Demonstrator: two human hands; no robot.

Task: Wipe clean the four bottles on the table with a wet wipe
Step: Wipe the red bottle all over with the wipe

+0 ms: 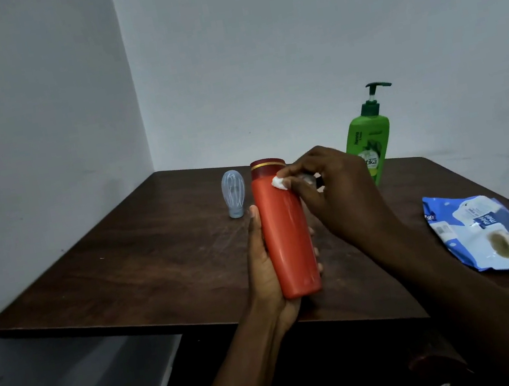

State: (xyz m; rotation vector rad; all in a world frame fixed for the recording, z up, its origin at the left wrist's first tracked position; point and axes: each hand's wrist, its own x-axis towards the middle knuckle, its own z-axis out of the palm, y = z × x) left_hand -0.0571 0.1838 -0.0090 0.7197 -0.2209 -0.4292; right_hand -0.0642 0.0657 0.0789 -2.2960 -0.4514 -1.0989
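My left hand (264, 268) grips an orange-red bottle (285, 234) with a dark red cap, held upright above the brown table (143, 262). My right hand (329, 187) pinches a small wad of white wet wipe (279, 183) and presses it against the bottle's upper right side, just below the cap. A small pale grey squeeze bottle (233, 193) stands cap-down to the left of the orange one. Behind my right hand stands a green pump bottle (369, 140), its lower part hidden by the hand. Something small and clear shows between my right fingers, too hidden to tell.
A blue and white wet-wipe pack (488, 231) lies flat near the table's right edge. The table stands in a corner, with white walls to the left and behind. Its front edge runs just under my left wrist.
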